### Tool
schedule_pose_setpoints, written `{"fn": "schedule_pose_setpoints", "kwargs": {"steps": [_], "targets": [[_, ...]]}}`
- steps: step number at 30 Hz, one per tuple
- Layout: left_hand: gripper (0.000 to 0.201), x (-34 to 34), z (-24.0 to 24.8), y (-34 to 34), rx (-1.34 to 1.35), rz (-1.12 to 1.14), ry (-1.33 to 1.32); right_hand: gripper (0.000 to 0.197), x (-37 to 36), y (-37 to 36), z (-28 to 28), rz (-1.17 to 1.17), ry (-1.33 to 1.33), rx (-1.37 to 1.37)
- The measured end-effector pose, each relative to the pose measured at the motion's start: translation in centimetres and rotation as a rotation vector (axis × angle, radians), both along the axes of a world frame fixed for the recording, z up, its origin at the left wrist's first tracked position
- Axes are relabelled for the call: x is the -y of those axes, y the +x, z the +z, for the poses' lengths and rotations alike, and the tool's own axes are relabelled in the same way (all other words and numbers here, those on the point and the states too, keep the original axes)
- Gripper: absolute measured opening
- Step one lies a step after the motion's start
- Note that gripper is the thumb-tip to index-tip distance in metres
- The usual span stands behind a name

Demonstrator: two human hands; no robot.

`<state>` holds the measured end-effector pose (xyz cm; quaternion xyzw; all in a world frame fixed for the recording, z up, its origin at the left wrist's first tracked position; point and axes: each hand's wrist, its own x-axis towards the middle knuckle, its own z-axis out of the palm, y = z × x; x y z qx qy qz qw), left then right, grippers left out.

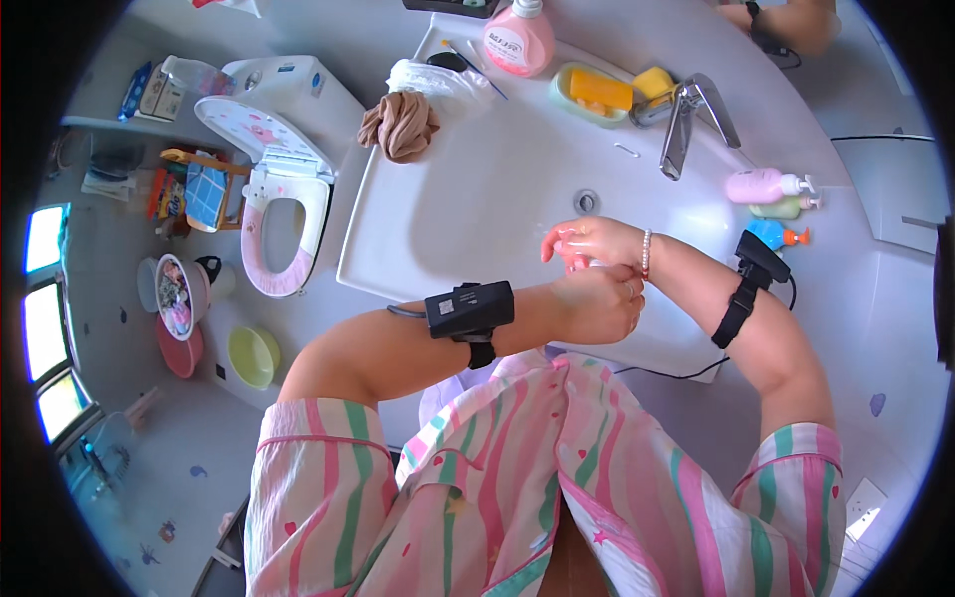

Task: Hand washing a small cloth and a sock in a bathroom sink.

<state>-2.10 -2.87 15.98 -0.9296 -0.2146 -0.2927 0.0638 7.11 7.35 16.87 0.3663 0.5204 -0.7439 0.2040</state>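
Observation:
Over the near part of the white sink (497, 224), my two hands meet. My right hand (594, 242) looks wet, its fingers loosely bent and apart, with nothing seen in them. A pale beaded bracelet (646, 255) circles my right wrist. My left hand (607, 304), with a ring on one finger, is closed, its fingertips at the lower side of that bracelet, seemingly pinching it. Part of the left fingers is hidden. Each forearm carries a strapped black device, one on the left (470, 310) and one on the right (763, 261).
A chrome faucet (686, 124) rises at the sink's far right, near a soap dish (589, 95) with yellow blocks. A pink bottle (519, 40) stands behind. Pump bottles (766, 187) lie right; brown cloth (400, 126) rests on the left rim. A toilet (286, 234) and basins (254, 356) stand left.

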Motion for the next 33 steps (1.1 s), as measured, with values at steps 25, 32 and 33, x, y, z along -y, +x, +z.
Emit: {"fn": "schedule_pose_setpoints", "kwargs": {"steps": [25,32,33], "targets": [[0.015,2.1,0.4,-2.1,-0.099,0.113,0.281,0.033,1.1,-2.8,4.6,0.015,0.024,-0.088],[0.014,2.2,0.0,0.0,-0.235,0.115,0.083,0.019,1.5,-3.2,2.6,0.191,0.263,0.075],[0.015,2.4,-0.4,0.3,-0.324,0.148,0.078,0.018,1.7,-3.2,2.1,0.193,0.294,0.119]]}}
